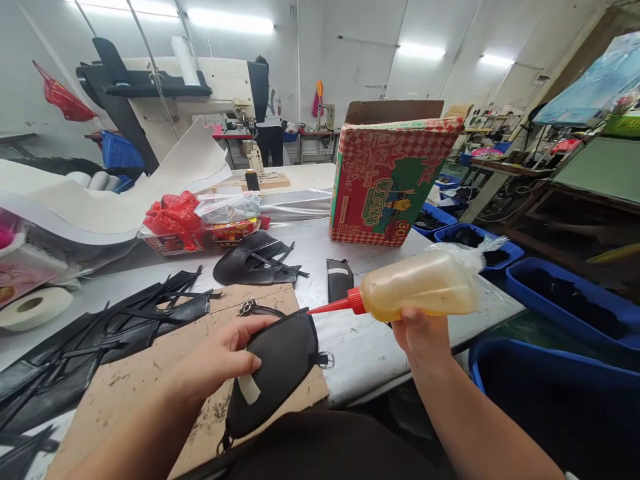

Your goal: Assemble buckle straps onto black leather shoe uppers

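Head view: the left hand (227, 353) pinches a black piece (283, 357) over cardboard (135, 393) near the front edge of the worktop (367, 357). The right hand (425, 337) grips a bottle (420, 283), its nozzle (334, 306) at the piece's far corner.

Rounded plastic squeeze bottle (420, 283): translucent amber
Tapered plastic nozzle (333, 306): red
Curved leather-like piece (283, 353): black, cream strip (249, 389)
Tall cardboard box (390, 183): red, green, checkered edges
Flat cardboard sheet (165, 347): tan, dark smudges
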Demonstrator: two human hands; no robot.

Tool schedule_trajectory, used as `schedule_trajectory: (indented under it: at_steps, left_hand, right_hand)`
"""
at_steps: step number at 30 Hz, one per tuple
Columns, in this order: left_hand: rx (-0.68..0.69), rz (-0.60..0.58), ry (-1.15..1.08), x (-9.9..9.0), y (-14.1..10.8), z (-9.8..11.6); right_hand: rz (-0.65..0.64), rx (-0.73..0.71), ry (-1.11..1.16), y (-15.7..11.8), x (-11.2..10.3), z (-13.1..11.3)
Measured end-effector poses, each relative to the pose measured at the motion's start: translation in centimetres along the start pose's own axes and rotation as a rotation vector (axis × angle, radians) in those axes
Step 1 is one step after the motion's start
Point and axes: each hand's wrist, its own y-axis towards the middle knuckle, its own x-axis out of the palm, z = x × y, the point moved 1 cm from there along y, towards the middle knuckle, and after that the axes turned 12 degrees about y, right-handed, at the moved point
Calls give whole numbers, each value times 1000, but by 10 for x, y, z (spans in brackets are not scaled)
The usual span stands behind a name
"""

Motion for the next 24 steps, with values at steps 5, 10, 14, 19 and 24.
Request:
schedule_trajectory:
  at_steps: [5, 10, 14, 19, 24]
  left_hand:
    - [7, 18, -57, -4, 1, -12]
    - [15, 7, -65, -4, 3, -13]
    - [5, -20, -109, -4, 2, -14]
    - [36, -11, -107, -4, 3, -15]
    - [30, 15, -111, -1, 5, -14]
  right_hand:
    - [-3, 18, -24, -3, -7, 5]
    - [-8, 36, -12, -3, -7, 5]
    - [4, 56, -9, -2, -4, 4]
    - [28, 53, -21, -5, -4, 3]
    - [9, 109, -1, -11, -8, 4]
